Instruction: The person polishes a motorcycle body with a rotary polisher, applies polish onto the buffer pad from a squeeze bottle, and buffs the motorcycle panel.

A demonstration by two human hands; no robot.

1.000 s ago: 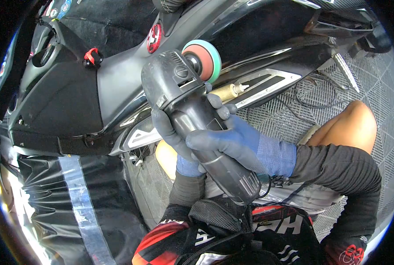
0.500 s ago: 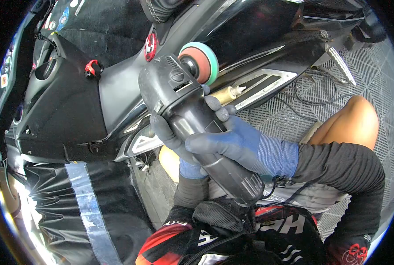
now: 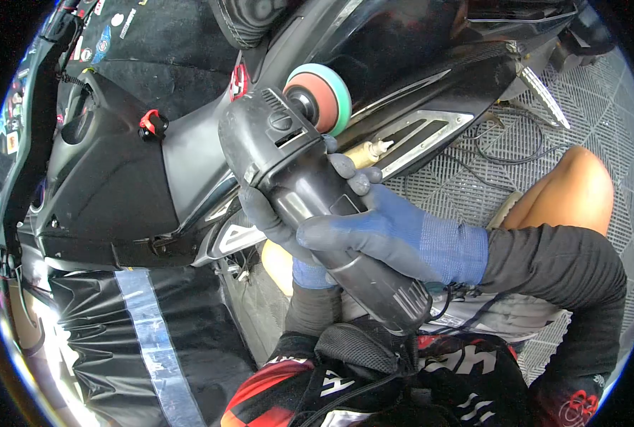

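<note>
Polisher (image 3: pixel 306 192), black and bulky, lies slantwise in both gloved hands, above the person's lap and in front of the dark scooter (image 3: pixel 103 178). Its head points up and to the left; a coral-and-green foam disc (image 3: pixel 327 89) is mounted on the head's side, turned toward the glossy body panels, and whether the two touch cannot be told. The left hand (image 3: pixel 267 217) supports the tool from below, its thumb along the near edge. The right hand (image 3: pixel 398 220) has its fingers closed around the grip, thumb laid across the top. Grey fingertips (image 3: pixel 342 166) show on the tool's other side.

Just beyond them, a beige bottle (image 3: pixel 361 155) with a white nozzle lies on the scooter's silver-trimmed footboard (image 3: pixel 428 132). A red hook (image 3: pixel 149 122) sits on the front bodywork. At lower left, a clear strip (image 3: pixel 157 341) runs down a wrinkled black sheet (image 3: pixel 93 320). Right of the scooter, a looped dark cable (image 3: pixel 509 164) lies on grey grid tiles (image 3: pixel 605 128).
</note>
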